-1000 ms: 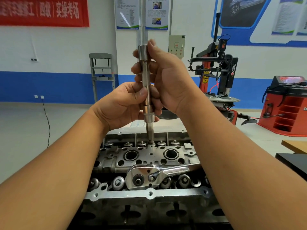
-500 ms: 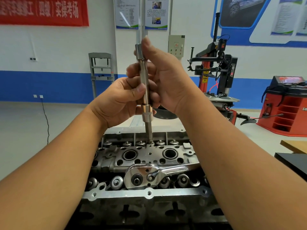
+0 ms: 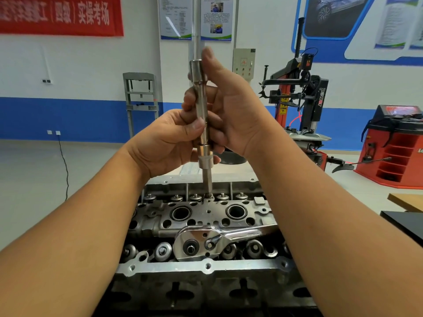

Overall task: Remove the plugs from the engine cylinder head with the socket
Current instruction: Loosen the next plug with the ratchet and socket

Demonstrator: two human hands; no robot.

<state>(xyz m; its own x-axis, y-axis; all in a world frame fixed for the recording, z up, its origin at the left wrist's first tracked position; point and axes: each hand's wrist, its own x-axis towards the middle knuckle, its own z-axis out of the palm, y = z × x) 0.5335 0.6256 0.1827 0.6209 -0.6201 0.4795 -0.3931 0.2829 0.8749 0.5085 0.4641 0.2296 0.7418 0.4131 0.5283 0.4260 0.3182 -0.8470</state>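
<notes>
over the grey cast-metal engine cylinder head point(image 3: 206, 266), both hands are wrapped round a long polished steel socket extension point(image 3: 202, 115) that stands upright, its narrow lower end reaching down to the far row of the head, beside the small round valve tops there. the left hand point(image 3: 164, 143) grips the shaft low down with the thumb laid across it, and the right hand point(image 3: 229, 110) is curled round it higher up, thumb pointing up along the wider collar. a chrome ratchet handle point(image 3: 206, 241) lies loose across the middle of the head, not attached to anything, so my guess is the turning is being done by finger. two large round bores point(image 3: 180, 213) near the centre look open; whether plugs came out of them i can't say. the tip's seat is too small to read, and no plug is plainly visible. both sides of the head run behind the forearms.
</notes>
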